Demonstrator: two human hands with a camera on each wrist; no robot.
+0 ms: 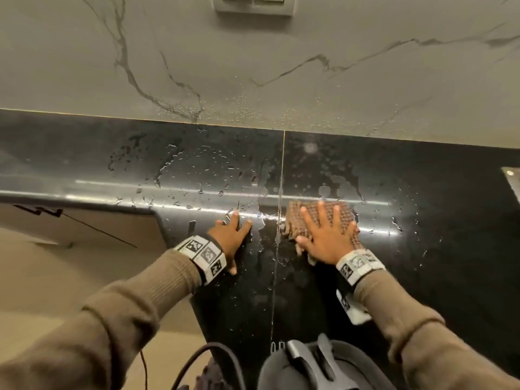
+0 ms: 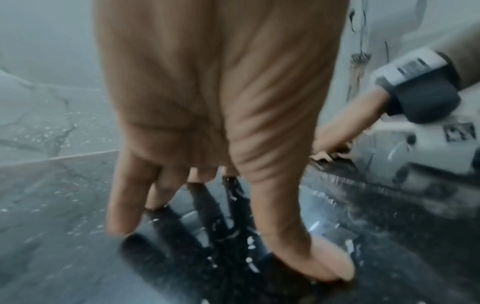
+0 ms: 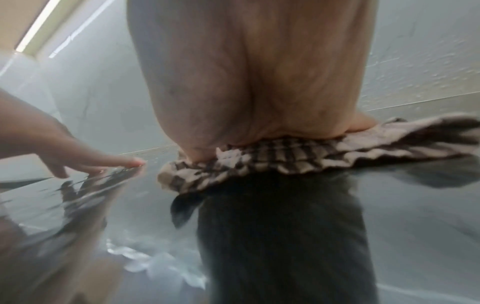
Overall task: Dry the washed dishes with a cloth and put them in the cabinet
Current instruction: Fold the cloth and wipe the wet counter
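Note:
A brown checked cloth [image 1: 320,218] lies flat on the wet black countertop [image 1: 394,249]. My right hand [image 1: 326,235] presses down on it with fingers spread straight; in the right wrist view the cloth [image 3: 272,162] bulges out from under the palm [image 3: 246,82]. My left hand [image 1: 232,235] rests flat on the bare counter just left of the cloth, fingers straight; the left wrist view shows its fingertips [image 2: 122,222] touching the wet stone, holding nothing. No dishes are in view.
Water drops and smears cover the counter [image 1: 202,175] and the lower marble backsplash [image 1: 242,108]. The counter's front edge steps back at the left [image 1: 157,215], with floor below. A steel corner [image 1: 512,178] shows at far right. A switch plate [image 1: 253,4] sits on the wall.

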